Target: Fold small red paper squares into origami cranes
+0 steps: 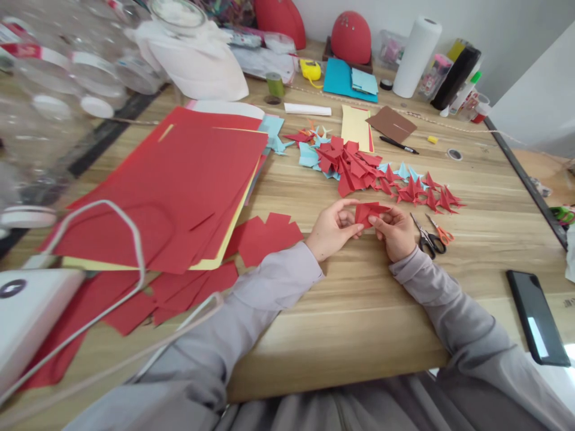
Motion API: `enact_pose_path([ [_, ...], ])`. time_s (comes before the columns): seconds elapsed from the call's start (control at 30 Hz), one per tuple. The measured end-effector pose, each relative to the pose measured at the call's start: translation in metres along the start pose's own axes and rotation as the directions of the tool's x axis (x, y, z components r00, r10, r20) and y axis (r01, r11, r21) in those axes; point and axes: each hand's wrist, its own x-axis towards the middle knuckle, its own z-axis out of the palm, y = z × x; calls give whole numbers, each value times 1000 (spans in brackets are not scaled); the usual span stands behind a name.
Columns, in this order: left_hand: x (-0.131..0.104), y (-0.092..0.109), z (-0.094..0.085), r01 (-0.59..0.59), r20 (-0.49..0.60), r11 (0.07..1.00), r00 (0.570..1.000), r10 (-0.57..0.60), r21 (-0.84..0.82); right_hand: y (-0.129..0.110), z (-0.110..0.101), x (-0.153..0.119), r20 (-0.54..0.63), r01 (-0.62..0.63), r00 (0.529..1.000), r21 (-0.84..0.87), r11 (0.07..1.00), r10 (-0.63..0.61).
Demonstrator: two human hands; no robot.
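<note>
Between my two hands is a small piece of folded red paper [365,214], held just above the wooden table [341,335]. My left hand [336,227] pinches its left edge between thumb and fingers. On the other side, my right hand [395,232] grips it, the thumb pressed on its lower right part. A narrow point of the paper sticks out toward my right fingers. Just beyond the hands lies a heap of folded red paper pieces [348,164], with light blue ones mixed in. Several pointed red paper shapes [411,190] stand to the right of the heap.
Black scissors [431,240] and orange scissors [442,232] lie right of my hands. Large red sheets [179,179] and cut red squares [269,239] spread to the left. A phone [536,314] rests at right; a white cable [135,233] loops at left. Plastic bottles [54,114] crowd the far left.
</note>
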Motion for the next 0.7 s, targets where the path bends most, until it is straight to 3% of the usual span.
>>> enact_pose_path([
  [0.4,2,-4,-3,18,9,998,1000,-17,-67,4,-4,3,7,49,999,66,997,-49],
  [0.53,2,-4,-3,35,23,997,999,-33,-71,6,-2,0,-16,165,986,84,983,-164],
  [0.7,2,-2,-3,51,25,994,998,-49,-93,9,-3,-3,-21,290,956,-49,956,-291],
])
